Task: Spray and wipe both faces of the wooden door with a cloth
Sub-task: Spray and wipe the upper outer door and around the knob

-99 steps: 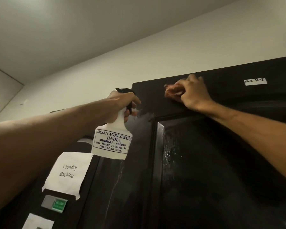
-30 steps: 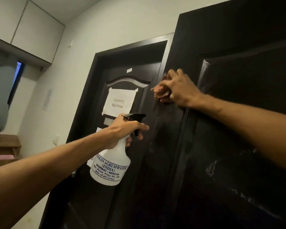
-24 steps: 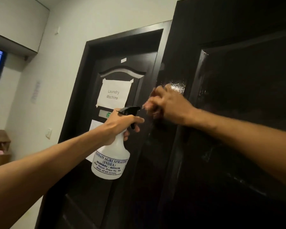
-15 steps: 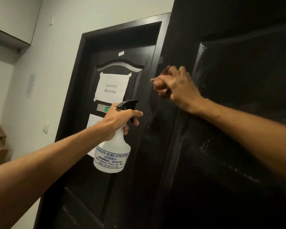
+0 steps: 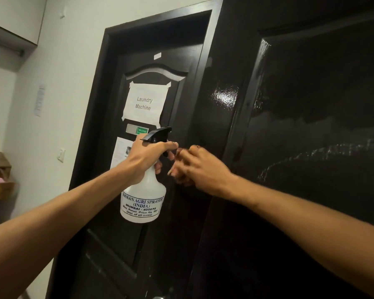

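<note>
Writing first: the white spray bottle (image 5: 142, 199) at frame centre reads "KISSAN AGRI SPRAYER (INDIA), MUMBAI - 400078", with a price line too blurred to read. My left hand (image 5: 146, 157) is wrapped tight round its neck, under the black trigger head. Behind it a taped paper sign (image 5: 144, 103) says "Laundry Machine", above a small green "WELCOME" plate (image 5: 142, 130) on the far door. My right hand (image 5: 200, 168) is bunched on the cloth (image 5: 177, 167), pressed against the wooden door (image 5: 311, 147) near its left edge. That door fills the right of frame, glossy and streaked wet. Both hands nearly touch.
</note>
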Available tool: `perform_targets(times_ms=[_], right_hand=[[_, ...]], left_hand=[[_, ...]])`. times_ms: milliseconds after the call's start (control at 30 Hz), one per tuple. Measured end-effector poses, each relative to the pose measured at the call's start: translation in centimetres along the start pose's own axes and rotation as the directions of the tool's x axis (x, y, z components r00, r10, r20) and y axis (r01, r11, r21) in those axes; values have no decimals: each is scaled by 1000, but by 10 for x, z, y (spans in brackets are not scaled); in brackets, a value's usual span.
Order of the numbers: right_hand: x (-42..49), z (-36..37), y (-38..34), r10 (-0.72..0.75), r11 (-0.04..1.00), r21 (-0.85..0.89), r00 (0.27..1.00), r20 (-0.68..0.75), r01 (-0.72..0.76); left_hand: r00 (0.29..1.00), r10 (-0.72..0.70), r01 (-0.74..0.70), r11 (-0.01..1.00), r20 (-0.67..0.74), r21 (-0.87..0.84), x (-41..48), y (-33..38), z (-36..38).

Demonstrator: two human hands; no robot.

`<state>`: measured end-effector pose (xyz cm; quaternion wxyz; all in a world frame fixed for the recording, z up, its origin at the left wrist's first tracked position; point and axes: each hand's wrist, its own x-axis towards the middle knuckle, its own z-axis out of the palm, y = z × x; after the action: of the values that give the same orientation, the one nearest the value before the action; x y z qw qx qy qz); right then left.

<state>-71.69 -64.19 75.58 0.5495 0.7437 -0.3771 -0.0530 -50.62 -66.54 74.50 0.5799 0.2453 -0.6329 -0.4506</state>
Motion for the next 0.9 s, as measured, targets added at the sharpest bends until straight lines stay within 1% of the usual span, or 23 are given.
perform_targets(times_ms=[33, 67, 100, 133, 200, 233, 267, 300, 333, 367, 400, 433, 467, 500, 533, 567, 600, 633, 700, 733, 800, 833, 900], right_hand=[[0, 1, -7, -31, 999, 16, 998, 63, 30], [4, -5, -3, -15, 999, 32, 997, 76, 13], [12, -15, 8, 45, 999, 29, 998, 42, -46], [19, -26, 25, 141, 990, 14, 990, 13, -142], [28, -39, 61, 338, 939, -14, 931, -139, -343], [29, -39, 67, 396, 914, -12, 900, -185, -405], [26, -32, 60, 400, 913, -7, 897, -186, -408], [19, -20, 44, 332, 941, -8, 930, -158, -338], [9, -6, 18, 209, 977, -15, 975, -81, -211], [-1, 3, -7, 60, 998, -24, 998, 6, -59], [-10, 4, -23, -29, 1000, -7, 996, 90, 30], [-12, 0, -20, -50, 999, 12, 992, 119, 49], [-10, -11, -11, 0, 1000, 18, 995, 101, -2], [-4, -26, 9, 101, 995, 18, 993, 52, -102], [-2, -38, 25, 212, 977, 14, 977, 21, -212], [3, -47, 45, 306, 952, 0, 950, -53, -307], [6, -55, 53, 365, 931, -3, 928, -78, -366], [4, -52, 44, 395, 919, 28, 916, -69, -394], [-10, -36, 19, 357, 934, -7, 931, -76, -358], [-14, -31, 4, 307, 950, -36, 950, -59, -309], [-30, -26, -15, 167, 982, -104, 983, 77, -158], [-33, -27, -16, 164, 983, -104, 981, 105, -153], [-30, -35, -7, 241, 969, -81, 963, 119, -233]], left_hand=[[1000, 0, 0, 1000, 1, 7, -1, -2, -2], [1000, -3, 3, 1000, 3, 13, -4, -5, -3], [1000, -2, 1, 1000, 2, 16, -7, -8, -4], [1000, 5, -6, 1000, 2, 23, -8, -8, -4], [1000, 11, -11, 1000, -12, 23, -6, -10, -4], [1000, 11, -11, 1000, -18, 20, -4, -9, -4], [1000, 10, -10, 1000, -15, 16, -4, -10, -2], [1000, 16, -16, 1000, -9, 12, -3, -10, 0], [1000, 15, -15, 1000, -4, 16, -6, -13, 1], [1000, 15, -14, 1000, -4, 26, -8, -14, 4], [1000, 9, -9, 999, -12, 42, -14, -17, 4], [1000, 9, -8, 999, -25, 51, -15, -17, 5], [1000, 3, -1, 998, -26, 58, -20, -19, 4], [1000, 6, -5, 998, -18, 62, -22, -20, 4], [1000, -8, 9, 998, -8, 69, -30, -28, 3], [1000, -19, 19, 997, 1, 75, -35, -36, 3], [999, -36, 36, 997, 8, 74, -42, -50, 5], [998, -69, 68, 995, 5, 75, -54, -71, 7], [995, -102, 102, 992, 5, 75, -67, -103, 15], [994, -105, 103, 989, 12, 106, -68, -113, 16], [990, -142, 140, 983, 6, 119, -75, -138, 26], [988, -155, 154, 981, 1, 122, -80, -148, 27], [984, -180, 180, 972, -9, 150, -85, -165, 28]])
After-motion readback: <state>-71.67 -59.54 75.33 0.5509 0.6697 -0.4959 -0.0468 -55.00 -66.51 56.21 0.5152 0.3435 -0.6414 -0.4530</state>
